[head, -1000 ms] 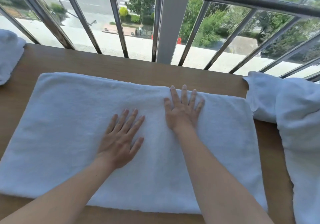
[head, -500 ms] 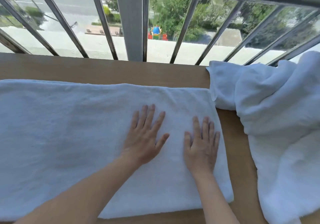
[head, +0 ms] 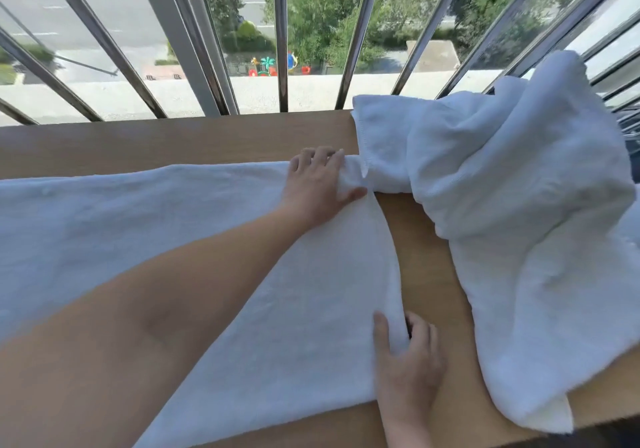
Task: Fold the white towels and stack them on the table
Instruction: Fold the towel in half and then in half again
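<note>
Background: head view, metal railing [head: 282, 49] at the far edge, with trees [head: 322, 21], a street and bright playground toys [head: 268, 66] below, outside.
Surface: brown wooden bench [head: 173, 146] running across the view, bare along the far side and between the two lots of cloth.
Flat towel: white flat towel [head: 173, 212] spread over the left and middle of the bench, its right edge curving from the far corner to the near one.
Heap: white heap of towels [head: 519, 187] piled loose on the right, one flap hanging over the near edge, its far left part touching the flat towel's far corner.
Left hand: left hand [head: 315, 187] reaches across to the far right corner; fingers [head: 320, 158] curled over it, cloth bunched against the thumb.
Right hand: right hand [head: 408, 368] at the near right edge; thumb on top, fingers [head: 420, 326] tucked under, pinching the cloth.
</note>
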A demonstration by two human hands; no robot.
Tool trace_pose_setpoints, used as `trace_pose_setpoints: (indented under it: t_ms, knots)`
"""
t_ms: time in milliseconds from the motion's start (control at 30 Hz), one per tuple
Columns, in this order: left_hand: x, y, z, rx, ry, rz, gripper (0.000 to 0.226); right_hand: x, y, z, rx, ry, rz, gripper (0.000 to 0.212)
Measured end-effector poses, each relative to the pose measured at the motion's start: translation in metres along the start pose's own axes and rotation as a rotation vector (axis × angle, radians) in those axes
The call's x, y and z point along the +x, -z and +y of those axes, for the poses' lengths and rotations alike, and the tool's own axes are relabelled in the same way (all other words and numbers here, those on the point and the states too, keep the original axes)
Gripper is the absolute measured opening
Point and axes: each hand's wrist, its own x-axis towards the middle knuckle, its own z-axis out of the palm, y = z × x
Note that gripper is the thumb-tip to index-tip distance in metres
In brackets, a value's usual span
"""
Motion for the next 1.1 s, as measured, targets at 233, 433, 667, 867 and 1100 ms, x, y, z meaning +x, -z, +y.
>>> trace_pose_setpoints:
  t_ms: [233,433,667,867,1100]
  knots:
    - [0.010,0.036,0.002,-0.350,0.040,-0.168,0.026,-0.009,0.007,-0.021,0.232,0.018,-0.221,0.054]
    - [-0.024,0.089,-0.029,-0.893,0.065,-0.214,0.009,-0.009,0.020,-0.071,0.979,-0.289,-0.852,0.038]
    - [-0.086,0.134,-0.099,-1.259,0.221,-0.166,0.006,-0.045,0.003,-0.145,0.895,-0.290,-1.181,0.030]
    - [-0.144,0.172,-0.168,-1.529,0.353,-0.033,0.020,-0.086,-0.009,-0.212,0.797,-0.202,-1.380,0.039]
    - [-0.216,0.239,-0.267,-1.601,0.372,0.111,0.020,-0.161,-0.041,-0.302,0.702,-0.067,-1.539,0.039]
